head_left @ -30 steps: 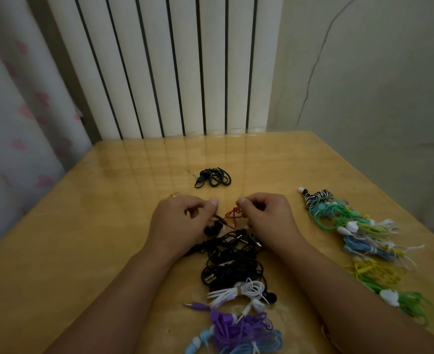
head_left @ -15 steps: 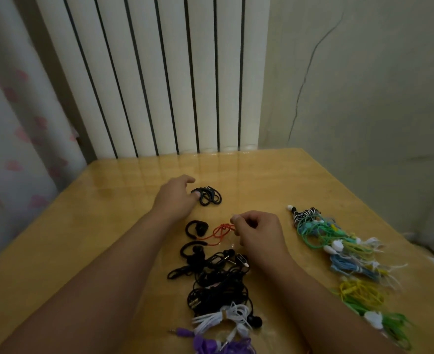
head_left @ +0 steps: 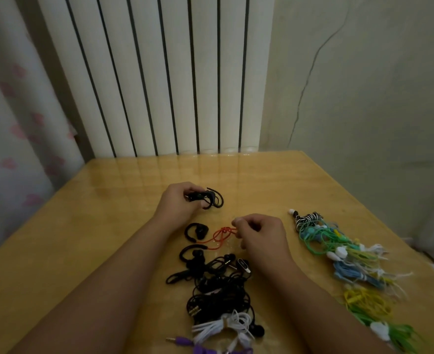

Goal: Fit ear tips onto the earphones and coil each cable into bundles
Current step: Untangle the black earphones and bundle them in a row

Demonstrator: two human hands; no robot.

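At the near edge of the worktop [head_left: 88, 241] lies a purple earphone set [head_left: 185, 343] with its plug pointing left. Just beyond it sits a white coiled bundle [head_left: 223, 327]. A tangled pile of black earphones [head_left: 216, 287] extends from there toward the middle of the worktop, between the two forearms.

Along the right side runs a row of coloured bundles [head_left: 349, 264], green, blue, yellow and white, ending at its far end in a black-and-white striped bundle [head_left: 309, 218].

Past the black pile, two black ear hooks [head_left: 195, 231] lie on the worktop, joined to a red cable [head_left: 222, 235]. The right hand [head_left: 260, 237] has its fingers curled and pinches the looped end of the red cable between thumb and forefinger, just above the surface.

Farther out, the left hand [head_left: 179, 206] has its fingers curled around a coiled black earphone bundle [head_left: 208, 199], whose ear hooks project to the right of the fingers. Whether this bundle touches the worktop cannot be determined.

Behind the worktop stands a white ribbed radiator [head_left: 159, 72], with a patterned curtain [head_left: 14, 111] to the left and a cracked wall [head_left: 364, 85] to the right.
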